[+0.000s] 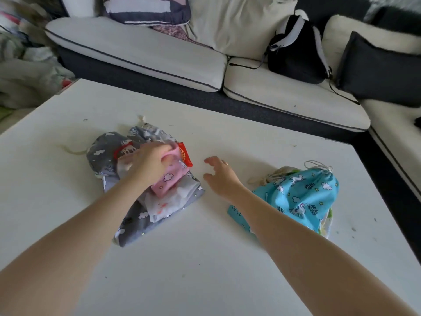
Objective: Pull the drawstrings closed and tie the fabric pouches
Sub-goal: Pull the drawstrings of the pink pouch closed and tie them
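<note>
At centre left of the frame, the pink pouch [169, 176] is gripped by the curled fingers [167, 148] of the left hand [150, 160], atop a pile of grey pouches [136, 222] on the tabletop [205, 258]. The right hand [218, 174] is held loosely spread and empty just right of the pile, while the blue pouch [298, 197] is seen at lower right.

White table [205, 270] before a cream sofa [141, 55] with dark cushions [378, 69].

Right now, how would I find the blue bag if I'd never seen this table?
Start at the big white table in front of the sofa and look to its right side. There, just beyond the person's right forearm, sits the blue pouch. It's the only bright turquoise one, printed with unicorns, clouds and stars, its top already gathered, while the heap of pouches under the left hand is grey, pink and white.
</note>
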Motion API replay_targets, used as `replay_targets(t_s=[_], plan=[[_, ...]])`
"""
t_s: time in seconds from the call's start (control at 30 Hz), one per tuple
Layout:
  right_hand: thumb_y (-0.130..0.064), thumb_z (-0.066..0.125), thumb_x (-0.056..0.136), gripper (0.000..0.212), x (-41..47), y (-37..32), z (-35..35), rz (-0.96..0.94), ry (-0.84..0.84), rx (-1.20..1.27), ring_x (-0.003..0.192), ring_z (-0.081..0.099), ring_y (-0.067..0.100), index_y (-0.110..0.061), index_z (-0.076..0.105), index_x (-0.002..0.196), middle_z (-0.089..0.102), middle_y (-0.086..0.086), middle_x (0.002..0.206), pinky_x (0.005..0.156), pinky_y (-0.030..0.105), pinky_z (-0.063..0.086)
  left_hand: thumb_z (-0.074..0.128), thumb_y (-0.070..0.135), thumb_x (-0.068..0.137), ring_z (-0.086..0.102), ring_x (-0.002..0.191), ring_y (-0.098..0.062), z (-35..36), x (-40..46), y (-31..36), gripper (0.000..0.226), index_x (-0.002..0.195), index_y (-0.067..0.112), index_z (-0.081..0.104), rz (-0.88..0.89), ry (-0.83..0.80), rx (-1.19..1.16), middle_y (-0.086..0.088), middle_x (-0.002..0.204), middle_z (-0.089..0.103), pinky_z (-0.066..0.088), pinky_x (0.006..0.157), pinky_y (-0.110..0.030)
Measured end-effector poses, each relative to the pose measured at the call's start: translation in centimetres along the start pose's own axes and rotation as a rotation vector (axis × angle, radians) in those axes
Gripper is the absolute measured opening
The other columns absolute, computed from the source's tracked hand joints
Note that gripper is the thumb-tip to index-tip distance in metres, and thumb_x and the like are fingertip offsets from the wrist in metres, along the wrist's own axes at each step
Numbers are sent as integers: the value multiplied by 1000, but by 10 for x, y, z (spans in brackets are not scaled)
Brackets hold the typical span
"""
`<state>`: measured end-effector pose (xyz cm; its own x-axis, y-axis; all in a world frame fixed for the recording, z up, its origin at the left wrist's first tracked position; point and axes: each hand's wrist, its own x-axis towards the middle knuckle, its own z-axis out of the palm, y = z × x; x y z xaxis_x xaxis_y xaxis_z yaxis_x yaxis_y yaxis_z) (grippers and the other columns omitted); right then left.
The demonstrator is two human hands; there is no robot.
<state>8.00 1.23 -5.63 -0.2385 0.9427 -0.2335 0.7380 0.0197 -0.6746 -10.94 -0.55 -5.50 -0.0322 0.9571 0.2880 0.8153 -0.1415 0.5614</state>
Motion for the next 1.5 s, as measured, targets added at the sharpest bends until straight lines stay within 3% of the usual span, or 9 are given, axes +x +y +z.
replay_targets(t_s=[0.1, 0.27, 0.4, 0.63, 0.77, 0.93, 1.27, 1.4, 1.5], plan=[[-24, 42, 95, 46, -3, -5, -16, 84, 32, 422, 130, 37, 21, -19, 34, 140, 37, 4, 145, 95, 26, 28, 56, -3, 84, 55, 78, 9, -5, -4, 45, 24, 103, 5, 69, 268, -74, -214, 0, 92, 64, 37, 69, 0], [-56, 30, 93, 58, -25, 0, -50, 238, -56, 961, 106, 60, 27, -16, 72, 98, 68, 14, 106, 91, 33, 43, 58, -5, 84, 48, 82, 2, -10, -8, 100, 21, 99, 3, 71, 431, -219, -345, 2, 84, 53, 34, 75, -4], [-61, 34, 89, 58, -58, 13, -74, 270, -223, 1119, 87, 61, 25, -11, 62, 80, 62, 11, 80, 91, 37, 45, 61, 2, 84, 49, 75, -11, -8, -20, 139, 18, 97, 5, 72, 557, -240, -349, 1, 80, 49, 35, 69, -11], [-10, 42, 92, 22, -116, 31, -104, 65, -153, 1229, 80, 62, 23, -3, 62, 88, 62, 16, 88, 77, 31, 50, 68, 0, 74, 52, 89, -22, 6, -36, 179, 32, 105, 7, 66, 579, -143, -242, -11, 95, 58, 40, 81, -31], [-13, 46, 94, 21, -141, 44, -122, 11, -14, 1109, 74, 62, 22, -7, 65, 87, 66, 13, 85, 77, 36, 52, 72, 18, 77, 55, 99, -15, 10, -41, 192, 57, 127, 10, 46, 321, -125, -253, -8, 116, 56, 40, 82, -17], [-17, 60, 88, 14, -165, 62, -140, -92, 198, 727, 79, 63, 22, -29, 65, 92, 70, 7, 87, 81, 43, 52, 57, 23, 89, 55, 39, 0, 8, -47, 203, 14, 94, 9, 58, 268, -325, -66, 3, 64, 59, 36, 40, -14], [3, 39, 85, 18, -195, 76, -165, -97, 252, -750, 66, 47, 23, -14, 45, 82, 42, 0, 65, 49, 26, 34, 68, 40, 79, 57, 67, -18, 2, -57, 217, 29, 88, 15, 59, 316, -451, 207, 2, 72, 57, 34, 50, -23], [-3, 42, 90, 20, -198, 83, -170, 4, 406, 53, 76, 60, 28, -5, 60, 82, 64, 11, 79, 73, 39, 52, 66, 52, 75, 62, 56, -23, -8, -59, 200, 41, 54, 23, 46, 192, -465, 344, -4, 55, 59, 33, 47, -26], [-7, 44, 90, 32, -206, 83, -160, 28, 360, 1093, 84, 60, 15, -13, 62, 64, 67, 4, 88, 81, 28, 44, 68, 37, 79, 51, 41, -11, -7, -67, 188, 33, 53, 22, 54, -26, -553, -159, 1, 48, 55, 35, 44, -20]])
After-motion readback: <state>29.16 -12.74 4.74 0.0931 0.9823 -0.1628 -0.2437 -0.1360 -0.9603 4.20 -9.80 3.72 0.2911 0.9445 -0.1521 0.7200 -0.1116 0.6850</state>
